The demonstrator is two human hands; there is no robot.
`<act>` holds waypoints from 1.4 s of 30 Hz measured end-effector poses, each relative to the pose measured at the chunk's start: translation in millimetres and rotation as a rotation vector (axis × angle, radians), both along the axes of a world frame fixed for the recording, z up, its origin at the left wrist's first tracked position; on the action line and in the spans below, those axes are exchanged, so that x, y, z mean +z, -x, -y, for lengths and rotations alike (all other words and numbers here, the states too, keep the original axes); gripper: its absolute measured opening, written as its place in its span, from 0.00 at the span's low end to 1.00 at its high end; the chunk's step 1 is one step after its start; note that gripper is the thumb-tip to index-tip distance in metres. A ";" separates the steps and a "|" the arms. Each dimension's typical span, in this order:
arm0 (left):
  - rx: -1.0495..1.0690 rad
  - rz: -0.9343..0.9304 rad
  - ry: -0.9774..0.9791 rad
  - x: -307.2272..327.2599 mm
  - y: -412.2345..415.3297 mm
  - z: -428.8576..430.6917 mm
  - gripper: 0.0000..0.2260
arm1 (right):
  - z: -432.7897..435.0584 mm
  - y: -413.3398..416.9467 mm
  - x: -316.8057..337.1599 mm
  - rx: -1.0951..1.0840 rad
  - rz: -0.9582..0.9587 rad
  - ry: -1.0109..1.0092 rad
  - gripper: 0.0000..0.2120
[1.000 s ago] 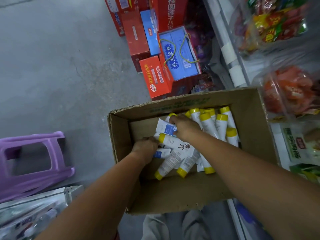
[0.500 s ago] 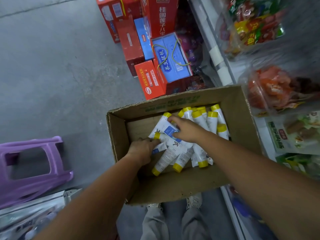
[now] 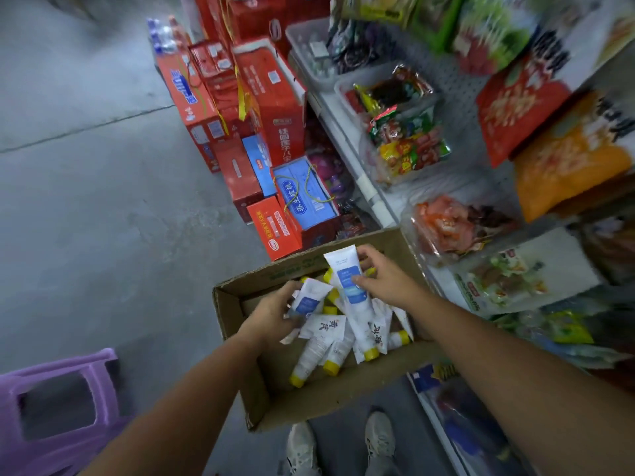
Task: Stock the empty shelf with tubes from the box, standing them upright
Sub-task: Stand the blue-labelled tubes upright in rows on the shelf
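right hand pinches the long tube mid-body; left hand holds the short tube. judged light, soft-walled, slick: grip the barrel, stand on yellow cap.

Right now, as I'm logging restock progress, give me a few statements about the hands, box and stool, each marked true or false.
1. The left hand and right hand each hold a tube. True.
2. The box is empty. False: loose tubes lie in it.
3. The stool stands right of the box. False: it stands to its left.
4. The caps are yellow. True.
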State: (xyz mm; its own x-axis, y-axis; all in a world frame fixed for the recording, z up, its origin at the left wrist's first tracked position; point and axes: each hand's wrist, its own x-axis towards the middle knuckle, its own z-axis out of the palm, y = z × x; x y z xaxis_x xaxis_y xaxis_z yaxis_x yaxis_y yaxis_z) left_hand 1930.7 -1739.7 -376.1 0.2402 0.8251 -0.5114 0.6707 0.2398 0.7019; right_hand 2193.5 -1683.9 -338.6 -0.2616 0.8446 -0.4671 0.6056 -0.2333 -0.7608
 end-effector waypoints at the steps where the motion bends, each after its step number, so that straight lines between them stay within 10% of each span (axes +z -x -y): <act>1: 0.024 0.052 -0.019 15.7 -3.6 -6.3 0.25 | -0.5 -5.0 16.9 -0.029 -0.019 -0.013 0.18; 24: -0.162 0.494 -0.394 373.6 -141.1 -73.8 0.23 | 76.4 -133.5 389.0 -0.513 -0.061 -0.460 0.20; 42: -0.393 0.638 -0.555 524.3 -258.6 6.8 0.30 | 212.8 -223.8 521.8 -0.737 0.002 -0.710 0.21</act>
